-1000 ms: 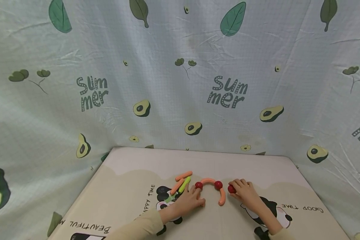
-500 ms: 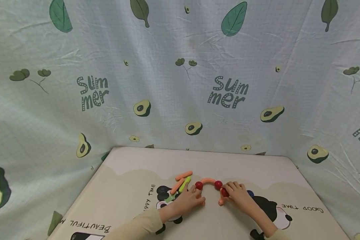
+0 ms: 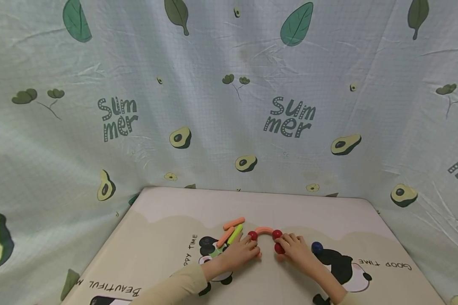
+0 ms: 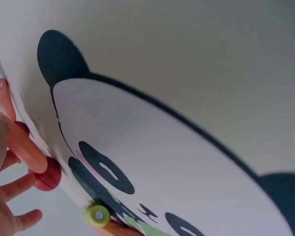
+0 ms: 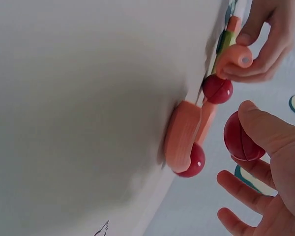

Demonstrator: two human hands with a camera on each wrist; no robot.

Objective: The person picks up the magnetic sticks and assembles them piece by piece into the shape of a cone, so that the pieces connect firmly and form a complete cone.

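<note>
Since a second ago, right hand (image 3: pixel 295 250) has carried its red ball (image 3: pixel 279 248) leftward, uncovering a blue ball (image 3: pixel 317 247). Thumb and fingers pinch the red ball beside the curved orange rod (image 3: pixel 264 230) on the surface (image 3: pixel 168 237). Left hand (image 3: pixel 241 250) grips a straight orange rod (image 5: pixel 233 56). Joining step judged underway; next move needs ball-to-rod-end alignment.

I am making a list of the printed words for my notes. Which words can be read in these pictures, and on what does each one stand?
"Sum mer": on the cloth backdrop, printed twice in full.
"HAPPY TIME": on the play mat, first letter partly hidden by the left hand's sleeve.
"GOOD TIME": on the mat, upside down.
"BEAUTIFUL M": on the mat, upside down, cut off at the edge.
Wrist views: no text.
</note>
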